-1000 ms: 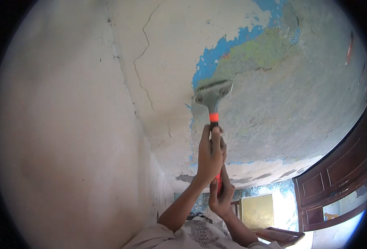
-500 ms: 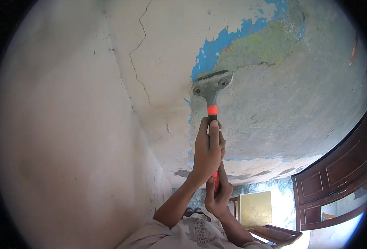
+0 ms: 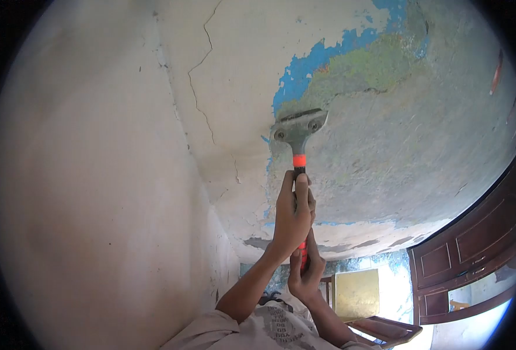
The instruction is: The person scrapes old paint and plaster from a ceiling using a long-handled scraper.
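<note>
A wide-bladed scraper (image 3: 297,135) with a grey head, an orange collar and a black-and-red handle is held up against the wall in front of me. Its blade lies just below the lower end of a blue paint patch (image 3: 296,80). My left hand (image 3: 293,207) is closed around the upper handle, thumb along the shaft. Lower down, my right hand (image 3: 308,277) grips the red end of the same handle. Bared grey plaster (image 3: 380,157) spreads to the right of the blade, and cream paint (image 3: 234,87) still covers the left side.
A plain side wall (image 3: 94,175) meets the scraped one in a corner at my left. Dark brown wooden cabinet doors (image 3: 485,239) stand at the right. Below are a yellowish panel (image 3: 357,294) and a brown wooden frame (image 3: 386,329). A crack (image 3: 195,93) runs down the cream paint.
The scraper has slid slightly down, away from the blue patch, with both hands still around its handle. The view has shifted a little.
</note>
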### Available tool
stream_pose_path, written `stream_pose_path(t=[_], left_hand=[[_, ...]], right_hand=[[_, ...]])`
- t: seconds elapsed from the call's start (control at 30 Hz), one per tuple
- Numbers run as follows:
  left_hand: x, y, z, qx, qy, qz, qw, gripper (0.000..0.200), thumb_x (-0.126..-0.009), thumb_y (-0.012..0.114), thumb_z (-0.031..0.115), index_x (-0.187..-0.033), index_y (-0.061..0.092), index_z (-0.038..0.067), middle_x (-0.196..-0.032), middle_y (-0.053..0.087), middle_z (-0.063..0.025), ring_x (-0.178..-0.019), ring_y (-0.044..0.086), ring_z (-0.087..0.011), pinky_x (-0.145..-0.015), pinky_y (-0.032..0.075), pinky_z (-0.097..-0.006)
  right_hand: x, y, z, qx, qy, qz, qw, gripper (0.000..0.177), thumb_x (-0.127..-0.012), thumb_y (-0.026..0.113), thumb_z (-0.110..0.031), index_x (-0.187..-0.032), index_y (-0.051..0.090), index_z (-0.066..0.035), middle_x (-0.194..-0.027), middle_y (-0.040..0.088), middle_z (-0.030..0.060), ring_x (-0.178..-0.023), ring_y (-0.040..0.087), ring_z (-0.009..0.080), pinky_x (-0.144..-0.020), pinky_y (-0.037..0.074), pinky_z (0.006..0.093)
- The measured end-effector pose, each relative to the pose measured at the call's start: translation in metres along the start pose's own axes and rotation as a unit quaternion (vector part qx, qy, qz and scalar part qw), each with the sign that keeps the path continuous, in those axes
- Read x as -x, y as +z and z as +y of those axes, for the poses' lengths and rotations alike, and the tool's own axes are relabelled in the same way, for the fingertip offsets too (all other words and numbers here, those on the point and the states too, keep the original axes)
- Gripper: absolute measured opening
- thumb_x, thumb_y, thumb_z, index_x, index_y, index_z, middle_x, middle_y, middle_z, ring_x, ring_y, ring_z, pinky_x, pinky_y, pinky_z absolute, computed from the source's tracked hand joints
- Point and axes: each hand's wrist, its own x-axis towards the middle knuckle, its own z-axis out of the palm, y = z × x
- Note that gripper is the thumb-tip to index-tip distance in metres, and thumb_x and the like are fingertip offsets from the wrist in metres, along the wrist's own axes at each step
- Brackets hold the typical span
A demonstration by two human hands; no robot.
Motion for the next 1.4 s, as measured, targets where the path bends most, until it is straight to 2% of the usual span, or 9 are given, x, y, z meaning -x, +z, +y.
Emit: stream_pose_path(t=[0.2,0.33,0.73,0.97,1.03,1.17,1.27,1.37,1.4], left_hand=[[-0.002,0.004,0.010,0.003,0.008,0.001,1.000,0.033,-0.110,0.040,0.041,-0.100,0.045,0.010,-0.060,0.032,0.0076,-0.043,0.028,-0.0018,-0.038,0.022,-0.0220],[0.000,-0.002,-0.007,-0.014,0.011,0.009,1.000,0.033,-0.110,0.041,0.041,-0.100,0.046,0.010,-0.060,0.032,0.0073,-0.043,0.028,-0.0019,-0.038,0.022,-0.0218],[-0.003,0.001,0.005,-0.026,0.019,0.007,0.999,0.035,-0.110,0.041,0.043,-0.100,0.045,0.010,-0.059,0.032,0.0071,-0.042,0.027,-0.0015,-0.038,0.022,-0.0220],[0.001,0.001,-0.008,-0.033,0.016,0.008,0.999,0.035,-0.110,0.041,0.043,-0.100,0.045,0.010,-0.058,0.031,0.0075,-0.041,0.028,-0.0021,-0.038,0.023,-0.0224],[-0.003,0.004,0.000,-0.039,0.025,0.006,0.999,0.035,-0.109,0.041,0.043,-0.100,0.045,0.010,-0.057,0.032,0.0074,-0.041,0.028,-0.0021,-0.038,0.023,-0.0224],[-0.003,0.004,0.019,-0.017,0.009,-0.033,0.999,0.035,-0.109,0.042,0.043,-0.100,0.045,0.009,-0.057,0.032,0.0073,-0.041,0.030,-0.0023,-0.037,0.023,-0.0228],[0.001,0.005,0.008,-0.042,0.007,0.006,0.999,0.036,-0.109,0.042,0.044,-0.100,0.045,0.009,-0.057,0.032,0.0072,-0.041,0.029,-0.0023,-0.038,0.023,-0.0228],[-0.001,0.000,0.004,-0.032,-0.002,-0.009,0.999,0.027,-0.111,0.040,0.033,-0.103,0.046,0.008,-0.062,0.038,0.0056,-0.045,0.035,-0.0022,-0.040,0.029,-0.0220],[-0.001,0.001,0.008,-0.031,0.003,-0.010,0.999,0.029,-0.110,0.040,0.036,-0.102,0.046,0.008,-0.060,0.036,0.0062,-0.044,0.032,-0.0022,-0.040,0.027,-0.0223]], right_hand=[[-0.007,-0.005,-0.007,0.003,0.018,-0.013,1.000,0.055,-0.098,0.052,-0.007,-0.148,0.038,0.012,-0.090,0.071,0.0238,-0.063,0.062,0.0124,-0.055,0.048,0.0292],[0.001,0.001,0.006,0.011,-0.019,0.004,1.000,0.055,-0.098,0.053,-0.006,-0.148,0.038,0.012,-0.086,0.071,0.0233,-0.060,0.062,0.0131,-0.053,0.047,0.0292],[-0.003,0.000,-0.001,-0.009,0.019,-0.011,1.000,0.055,-0.098,0.053,-0.005,-0.148,0.038,0.012,-0.081,0.071,0.0197,-0.058,0.061,0.0102,-0.053,0.047,0.0282],[-0.001,0.000,-0.004,-0.009,0.016,0.005,1.000,0.055,-0.099,0.052,-0.008,-0.148,0.038,0.011,-0.088,0.072,0.0215,-0.059,0.060,0.0104,-0.054,0.048,0.0276],[0.001,-0.001,-0.005,-0.021,0.049,-0.004,0.999,0.055,-0.099,0.052,-0.008,-0.149,0.038,0.011,-0.090,0.073,0.0221,-0.060,0.060,0.0109,-0.055,0.048,0.0279],[-0.008,-0.001,-0.016,-0.032,0.022,0.007,0.999,0.055,-0.099,0.052,-0.007,-0.149,0.037,0.012,-0.090,0.073,0.0220,-0.061,0.061,0.0109,-0.055,0.049,0.0281],[-0.003,0.000,-0.012,-0.015,0.021,0.009,1.000,0.055,-0.099,0.052,-0.007,-0.149,0.037,0.012,-0.089,0.072,0.0216,-0.062,0.062,0.0109,-0.055,0.049,0.0281],[-0.006,-0.003,-0.009,-0.007,0.025,-0.006,1.000,0.055,-0.099,0.052,-0.008,-0.149,0.037,0.012,-0.089,0.072,0.0215,-0.061,0.062,0.0109,-0.055,0.048,0.0280],[-0.010,-0.003,-0.014,-0.012,0.029,-0.008,0.999,0.055,-0.099,0.052,-0.008,-0.149,0.037,0.011,-0.088,0.072,0.0216,-0.061,0.062,0.0109,-0.055,0.048,0.0280]])
